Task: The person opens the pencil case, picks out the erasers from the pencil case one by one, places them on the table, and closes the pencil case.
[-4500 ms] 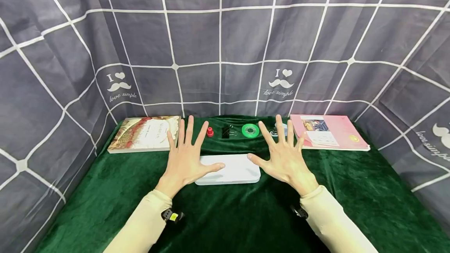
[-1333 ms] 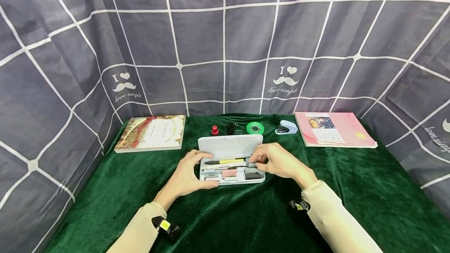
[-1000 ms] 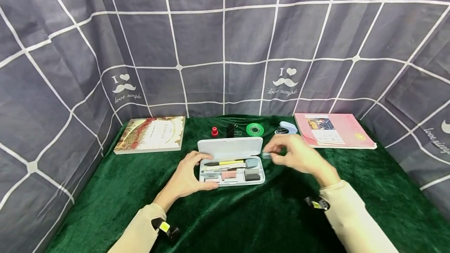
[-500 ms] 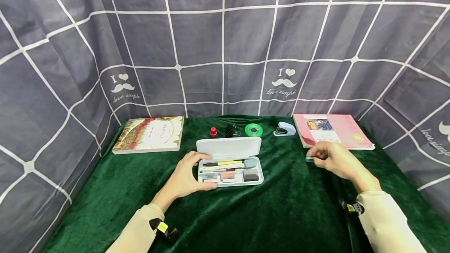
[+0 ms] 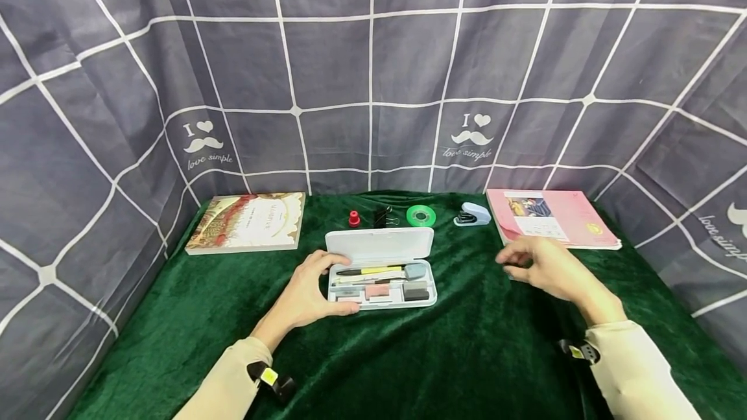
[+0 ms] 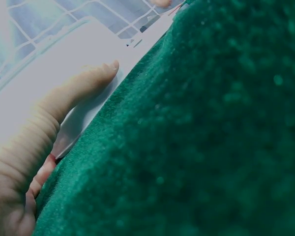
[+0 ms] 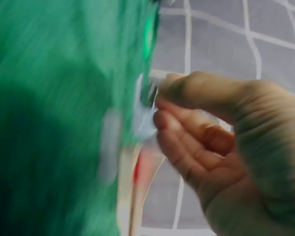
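Note:
An open white pencil case lies in the middle of the green cloth, its lid raised at the back. Inside are a yellow-and-black pen, other slim pens, a blue-grey piece, a pink eraser and a dark block. My left hand grips the case's left end, thumb along the front; the left wrist view shows that thumb on its edge. To the right my right hand hovers, fingers loosely bent and holding nothing. Beside it, a blurred small grey block lies on the cloth.
Behind the case sit a red cap-like piece, a black binder clip, green tape and a pale blue stapler. A patterned book lies left, a pink book right. Grey gridded curtain surrounds the cloth.
The pencil case was opened. My right hand took a small grey block from it, carried it right and let it go on the cloth near the pink book. The left hand stays on the case.

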{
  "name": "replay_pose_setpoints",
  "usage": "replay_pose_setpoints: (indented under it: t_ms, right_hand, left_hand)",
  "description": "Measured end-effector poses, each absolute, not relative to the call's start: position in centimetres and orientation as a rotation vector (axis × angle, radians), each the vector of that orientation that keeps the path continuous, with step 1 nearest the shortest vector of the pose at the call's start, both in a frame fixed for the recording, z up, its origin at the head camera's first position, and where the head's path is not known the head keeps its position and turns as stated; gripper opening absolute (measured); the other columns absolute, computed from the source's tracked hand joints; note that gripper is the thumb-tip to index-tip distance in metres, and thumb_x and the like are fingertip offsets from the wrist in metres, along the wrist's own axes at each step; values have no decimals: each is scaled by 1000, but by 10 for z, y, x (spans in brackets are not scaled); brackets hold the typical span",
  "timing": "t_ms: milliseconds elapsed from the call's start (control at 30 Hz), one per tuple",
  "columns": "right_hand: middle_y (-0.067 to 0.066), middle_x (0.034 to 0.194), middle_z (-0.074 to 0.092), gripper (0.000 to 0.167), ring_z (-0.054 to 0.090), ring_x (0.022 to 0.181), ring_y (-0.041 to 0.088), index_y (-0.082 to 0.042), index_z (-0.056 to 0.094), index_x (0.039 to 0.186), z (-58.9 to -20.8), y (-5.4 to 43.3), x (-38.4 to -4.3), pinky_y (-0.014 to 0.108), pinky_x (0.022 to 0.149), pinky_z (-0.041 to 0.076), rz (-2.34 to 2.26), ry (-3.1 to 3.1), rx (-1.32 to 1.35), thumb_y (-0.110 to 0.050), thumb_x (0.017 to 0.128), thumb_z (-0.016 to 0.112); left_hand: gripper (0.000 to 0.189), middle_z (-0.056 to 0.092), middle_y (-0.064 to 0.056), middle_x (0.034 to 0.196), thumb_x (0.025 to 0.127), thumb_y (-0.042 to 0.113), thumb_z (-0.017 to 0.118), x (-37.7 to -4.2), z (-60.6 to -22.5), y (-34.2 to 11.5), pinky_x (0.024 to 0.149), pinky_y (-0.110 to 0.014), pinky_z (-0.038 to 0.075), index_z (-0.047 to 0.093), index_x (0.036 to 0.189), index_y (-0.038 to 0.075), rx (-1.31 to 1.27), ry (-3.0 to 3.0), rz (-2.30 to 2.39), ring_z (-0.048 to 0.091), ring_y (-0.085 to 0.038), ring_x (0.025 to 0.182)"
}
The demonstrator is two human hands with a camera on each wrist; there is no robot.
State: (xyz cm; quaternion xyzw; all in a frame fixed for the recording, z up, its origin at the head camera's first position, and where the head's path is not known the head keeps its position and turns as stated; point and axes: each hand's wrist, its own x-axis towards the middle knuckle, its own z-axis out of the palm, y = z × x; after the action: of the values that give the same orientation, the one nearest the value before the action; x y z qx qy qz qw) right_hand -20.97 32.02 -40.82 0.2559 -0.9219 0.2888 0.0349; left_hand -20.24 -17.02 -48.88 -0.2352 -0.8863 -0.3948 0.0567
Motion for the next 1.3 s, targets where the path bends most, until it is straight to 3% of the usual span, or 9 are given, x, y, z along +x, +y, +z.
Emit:
replay_pose_setpoints:
  t_ms: [200,500,867,1000,1133,1300]
  right_hand:
    - [-5,104,82,33,76,89,7,-15,84,112,-403,256,-220,36,80,65,974,-2605,981,7,88,89]
    - [6,110,81,33,78,96,21,-3,84,119,-411,182,-228,39,87,65,865,-2708,1211,11,89,86]
    - [6,106,71,35,70,97,21,-5,86,116,-420,169,-229,36,85,60,641,-2729,1279,15,87,83]
    - [5,102,66,30,68,95,21,-6,86,107,-418,166,-230,36,86,59,605,-2707,1304,15,85,83]
    - [1,101,66,30,68,93,21,-10,79,96,-416,165,-232,37,85,59,654,-2728,1304,16,83,84]
    - [-2,98,71,32,70,92,18,-12,75,95,-418,167,-232,38,85,60,768,-2774,1275,17,83,83]
  left_hand:
    - [80,64,3,133,73,60,102,-202,-488,-171,102,-51,54,72,140,28,-703,-2690,-1200,60,-19,116]
    - [82,63,3,136,73,61,102,-206,-490,-165,104,-51,54,71,140,28,-715,-2714,-1208,59,-20,119]
    - [83,62,3,135,72,61,103,-203,-487,-164,106,-52,53,70,142,29,-700,-2731,-1224,59,-21,120]
    - [83,62,2,135,72,60,103,-203,-485,-166,105,-53,53,70,142,30,-684,-2732,-1230,59,-22,120]
    - [82,62,1,136,72,59,103,-203,-485,-168,106,-53,53,70,142,30,-678,-2731,-1233,59,-23,121]
    - [83,62,3,137,72,60,103,-202,-487,-170,106,-53,53,70,142,31,-677,-2734,-1234,59,-22,121]
